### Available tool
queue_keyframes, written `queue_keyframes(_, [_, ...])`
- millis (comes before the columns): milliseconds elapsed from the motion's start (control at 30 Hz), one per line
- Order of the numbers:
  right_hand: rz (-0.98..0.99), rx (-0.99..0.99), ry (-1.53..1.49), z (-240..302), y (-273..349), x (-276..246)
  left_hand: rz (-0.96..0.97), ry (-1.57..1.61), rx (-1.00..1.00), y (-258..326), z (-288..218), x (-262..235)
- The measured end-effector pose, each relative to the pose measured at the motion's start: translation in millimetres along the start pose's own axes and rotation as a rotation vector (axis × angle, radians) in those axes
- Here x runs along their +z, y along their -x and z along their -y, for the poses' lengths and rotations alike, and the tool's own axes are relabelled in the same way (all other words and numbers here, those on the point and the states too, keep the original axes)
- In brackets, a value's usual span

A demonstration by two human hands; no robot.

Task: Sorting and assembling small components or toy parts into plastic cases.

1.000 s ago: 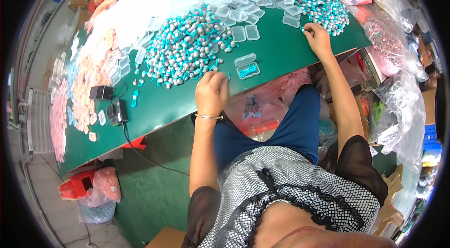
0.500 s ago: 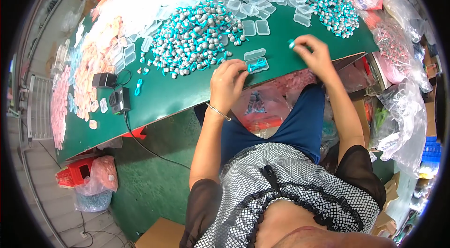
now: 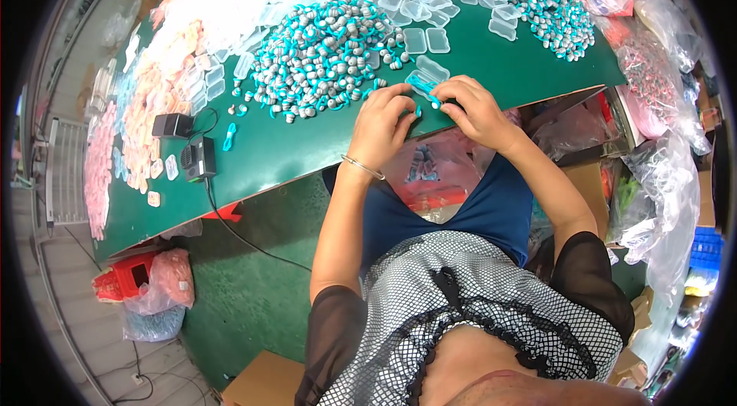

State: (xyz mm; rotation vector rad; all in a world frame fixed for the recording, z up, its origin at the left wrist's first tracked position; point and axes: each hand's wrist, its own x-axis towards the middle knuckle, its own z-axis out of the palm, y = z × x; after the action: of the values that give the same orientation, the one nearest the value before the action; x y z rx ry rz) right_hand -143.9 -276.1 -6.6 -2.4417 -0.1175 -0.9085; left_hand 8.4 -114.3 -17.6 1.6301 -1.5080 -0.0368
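Since half a second ago, the right hand (image 3: 477,113) has come leftward over the table to the clear case (image 3: 432,67), and the left hand (image 3: 380,123) has shifted slightly right. At the far left of the green table (image 3: 265,164) lie pale pink pieces (image 3: 98,168), with peach pieces (image 3: 138,141) beside them. Next come a black box (image 3: 173,125), a black device (image 3: 199,159) nearer the edge, and a looped teal cord (image 3: 229,137). Right of these rises a large heap of grey-and-teal beads (image 3: 318,61). Near its right end is the left hand, fingers curled with the thumb below; whether it grips the teal bit (image 3: 418,110) at its tips, I cannot tell. Just right, the case lies open between the hands, teal cord inside. The right hand pinches a small teal-and-white piece (image 3: 436,103) at the case's near side. Farther right sits a smaller grey-and-teal heap (image 3: 554,21), with plastic bags (image 3: 652,99) beyond the table's right end.
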Motion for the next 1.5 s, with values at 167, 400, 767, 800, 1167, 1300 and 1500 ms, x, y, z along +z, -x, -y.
queue_keyframes(167, [-0.013,0.133,-0.101,-3,6,2,-0.023,-0.069,0.055,-3,-1,-3])
queue_keyframes(400, [0.013,0.1,0.003,-8,-1,3,0.13,-0.099,0.119,-19,6,-7])
queue_keyframes(767, [0.061,0.082,0.059,-12,-4,4,0.069,-0.075,0.071,-9,-5,-1])
queue_keyframes(800, [0.062,0.095,0.052,-12,-4,4,0.062,-0.076,0.074,-8,-4,0])
queue_keyframes(1167, [0.061,0.112,0.053,-13,-3,12,-0.003,-0.008,0.04,-7,3,7])
queue_keyframes(1300, [0.062,0.13,0.024,-13,-2,11,-0.075,0.151,-0.112,-12,10,12])
queue_keyframes(1500, [0.057,0.112,0.018,-12,-4,10,-0.168,0.1,-0.168,-20,0,22])
